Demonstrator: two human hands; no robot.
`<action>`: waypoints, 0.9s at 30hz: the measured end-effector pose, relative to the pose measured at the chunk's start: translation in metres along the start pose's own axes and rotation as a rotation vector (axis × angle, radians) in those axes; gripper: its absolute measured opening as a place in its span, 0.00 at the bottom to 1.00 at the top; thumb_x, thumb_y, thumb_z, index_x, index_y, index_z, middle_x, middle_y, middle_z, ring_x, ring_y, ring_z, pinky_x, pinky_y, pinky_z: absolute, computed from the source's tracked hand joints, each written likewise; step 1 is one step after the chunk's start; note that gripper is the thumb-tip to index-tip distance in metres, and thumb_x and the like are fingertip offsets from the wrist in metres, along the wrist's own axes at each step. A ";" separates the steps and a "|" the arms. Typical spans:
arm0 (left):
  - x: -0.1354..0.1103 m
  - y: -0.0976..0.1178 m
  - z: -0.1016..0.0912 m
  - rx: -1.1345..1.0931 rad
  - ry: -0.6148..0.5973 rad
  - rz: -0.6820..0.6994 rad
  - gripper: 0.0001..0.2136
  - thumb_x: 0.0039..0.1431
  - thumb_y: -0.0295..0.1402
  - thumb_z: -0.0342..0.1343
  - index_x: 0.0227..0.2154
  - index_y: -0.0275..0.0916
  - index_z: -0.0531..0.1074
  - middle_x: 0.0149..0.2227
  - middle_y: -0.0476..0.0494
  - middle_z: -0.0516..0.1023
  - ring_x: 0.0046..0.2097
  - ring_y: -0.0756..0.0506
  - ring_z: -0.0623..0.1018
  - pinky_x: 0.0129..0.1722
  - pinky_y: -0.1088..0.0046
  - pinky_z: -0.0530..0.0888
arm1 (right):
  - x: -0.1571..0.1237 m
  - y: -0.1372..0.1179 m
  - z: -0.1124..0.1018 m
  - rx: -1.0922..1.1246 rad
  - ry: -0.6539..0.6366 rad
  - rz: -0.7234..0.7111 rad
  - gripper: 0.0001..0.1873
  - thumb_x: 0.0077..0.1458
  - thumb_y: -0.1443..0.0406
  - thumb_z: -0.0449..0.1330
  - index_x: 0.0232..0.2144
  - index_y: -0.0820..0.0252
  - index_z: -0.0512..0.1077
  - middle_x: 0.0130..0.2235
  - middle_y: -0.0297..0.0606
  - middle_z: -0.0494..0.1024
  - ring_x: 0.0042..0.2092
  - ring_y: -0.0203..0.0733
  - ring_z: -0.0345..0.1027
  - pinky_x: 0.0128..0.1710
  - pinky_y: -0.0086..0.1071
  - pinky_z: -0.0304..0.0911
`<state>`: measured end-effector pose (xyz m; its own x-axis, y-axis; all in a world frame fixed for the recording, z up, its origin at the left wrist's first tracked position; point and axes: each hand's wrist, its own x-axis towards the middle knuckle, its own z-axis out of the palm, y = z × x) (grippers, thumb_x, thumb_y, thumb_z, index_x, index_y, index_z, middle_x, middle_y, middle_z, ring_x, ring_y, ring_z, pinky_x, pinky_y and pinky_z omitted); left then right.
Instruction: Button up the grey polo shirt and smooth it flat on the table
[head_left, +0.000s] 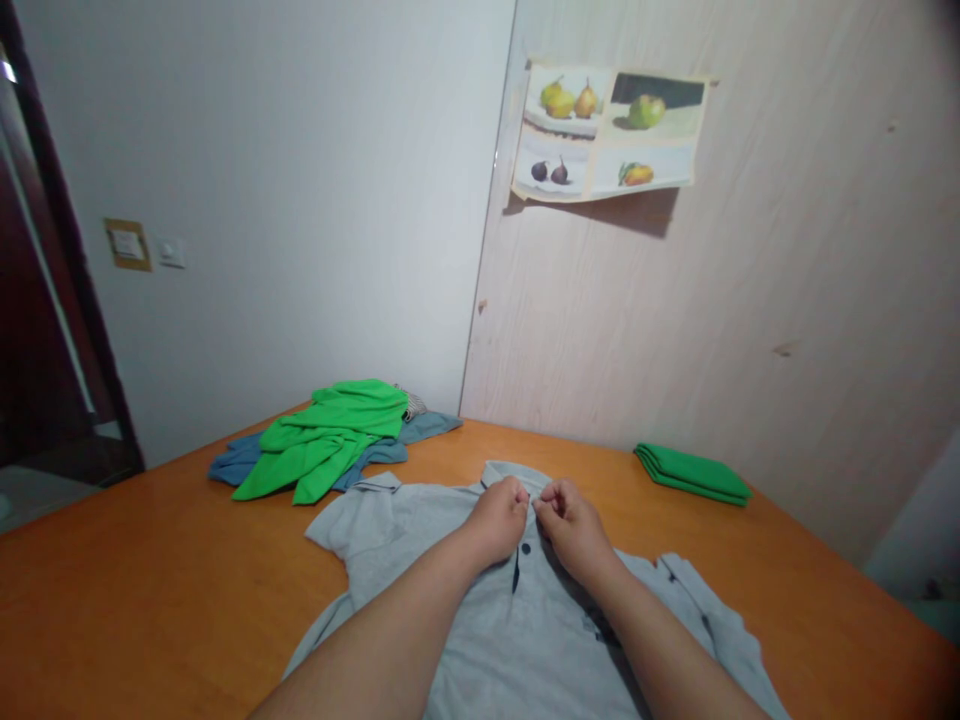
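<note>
Grey shirt [525,640] face-up on worktop [112,620], under both hands, axis near-far, collar [517,470] far. Left hand [501,516] and right hand [572,522] pinch the placket [527,575] just below collar, equally near, barely apart.

Seemingly a home room, with a fruit poster [566,130], wall switch [171,253] and piled clothes [330,440].

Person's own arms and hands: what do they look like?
Bare human limbs, no sleeves in frame. The left forearm and right forearm taper toward the wrists, with no watch, cable or band visible. The left hand and right hand are ungloved; no ring or marking can be made out.
</note>
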<state>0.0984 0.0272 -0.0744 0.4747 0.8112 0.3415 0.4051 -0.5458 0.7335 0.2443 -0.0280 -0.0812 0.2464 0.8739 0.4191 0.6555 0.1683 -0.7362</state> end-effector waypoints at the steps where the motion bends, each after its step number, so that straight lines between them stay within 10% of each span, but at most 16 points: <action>1: 0.000 0.000 0.000 -0.015 0.001 -0.003 0.07 0.57 0.22 0.50 0.27 0.40 0.66 0.27 0.52 0.69 0.32 0.49 0.69 0.31 0.76 0.62 | 0.000 -0.002 0.000 -0.010 -0.002 -0.008 0.09 0.54 0.57 0.55 0.29 0.55 0.67 0.21 0.29 0.68 0.25 0.38 0.61 0.26 0.29 0.55; 27: -0.006 0.006 0.003 -0.411 0.031 -0.280 0.07 0.43 0.21 0.53 0.26 0.37 0.71 0.22 0.54 0.69 0.25 0.52 0.67 0.24 0.78 0.60 | 0.000 0.004 0.002 0.036 -0.074 0.067 0.06 0.47 0.60 0.56 0.26 0.56 0.69 0.20 0.29 0.69 0.24 0.37 0.61 0.24 0.28 0.53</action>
<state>0.1003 0.0188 -0.0737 0.3655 0.9242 0.1109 0.1696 -0.1832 0.9683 0.2453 -0.0260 -0.0848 0.2350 0.9147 0.3288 0.6125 0.1234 -0.7808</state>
